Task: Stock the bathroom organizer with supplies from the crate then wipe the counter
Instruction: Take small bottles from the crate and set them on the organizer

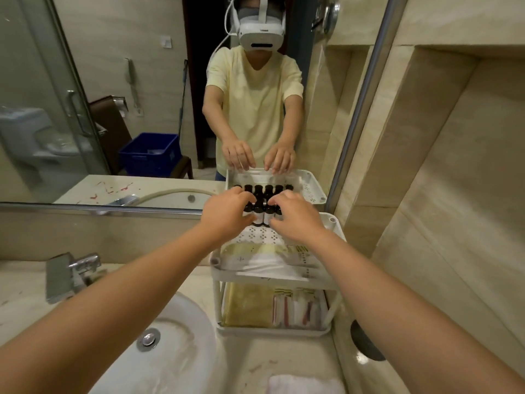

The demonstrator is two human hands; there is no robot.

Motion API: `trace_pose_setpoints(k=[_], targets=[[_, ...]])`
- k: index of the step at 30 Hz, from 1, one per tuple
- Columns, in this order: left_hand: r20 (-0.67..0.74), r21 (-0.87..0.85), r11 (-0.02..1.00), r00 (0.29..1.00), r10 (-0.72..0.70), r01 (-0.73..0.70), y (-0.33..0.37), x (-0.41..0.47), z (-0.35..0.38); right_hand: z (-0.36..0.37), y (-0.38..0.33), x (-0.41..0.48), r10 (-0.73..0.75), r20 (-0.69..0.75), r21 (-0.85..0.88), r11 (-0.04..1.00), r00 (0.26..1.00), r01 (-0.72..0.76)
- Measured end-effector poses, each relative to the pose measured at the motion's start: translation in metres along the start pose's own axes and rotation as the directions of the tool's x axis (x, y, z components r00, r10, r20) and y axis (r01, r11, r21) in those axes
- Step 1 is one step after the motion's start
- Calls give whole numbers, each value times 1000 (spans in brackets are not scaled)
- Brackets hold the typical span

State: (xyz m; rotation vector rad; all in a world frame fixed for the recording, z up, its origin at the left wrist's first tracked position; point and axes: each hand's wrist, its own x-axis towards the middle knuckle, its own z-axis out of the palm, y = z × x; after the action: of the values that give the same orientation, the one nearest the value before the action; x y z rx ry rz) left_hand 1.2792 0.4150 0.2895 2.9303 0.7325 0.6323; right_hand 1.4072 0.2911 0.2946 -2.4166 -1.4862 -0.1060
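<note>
White plastic, two tiers: the organizer (336,227) stood right of centre on the table (284,356), its back against the mirror (113,81). Both hands were up on the top tier, the left hand (227,214) and the right hand (295,221) on either side of a cluster of dark bottles (262,216), fingers curled and clamped against them. The bottles stood upright at the back of that tier, and flat packets (264,258) lay at its front. On the lower tier, a yellow cloth (247,305) lay beside sachets (298,308). The sink (181,351) filled the lower left. The blue crate (150,156) showed in the mirror, left of centre. A white towel (304,385) lay at the bottom edge.
</note>
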Motion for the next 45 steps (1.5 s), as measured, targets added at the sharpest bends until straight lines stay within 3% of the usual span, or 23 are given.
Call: trace_pose_setpoints(k=[12, 20, 32, 45], targets=[[56, 93, 960, 962, -268, 262, -73, -131, -63, 20, -126, -26, -220, 95, -46, 973, 971, 225], [68, 230, 856, 870, -489, 463, -125, -249, -116, 44, -249, -67, -393, 134, 52, 920, 910, 390], [4, 286, 659, 687, -727, 695, -178, -456, -183, 82, -425, -170, -639, 235, 108, 766, 732, 634], [-67, 314, 387, 427, -902, 867, -179, -669, -236, 120, -587, -306, -851, 235, 238, 518, 469, 822]])
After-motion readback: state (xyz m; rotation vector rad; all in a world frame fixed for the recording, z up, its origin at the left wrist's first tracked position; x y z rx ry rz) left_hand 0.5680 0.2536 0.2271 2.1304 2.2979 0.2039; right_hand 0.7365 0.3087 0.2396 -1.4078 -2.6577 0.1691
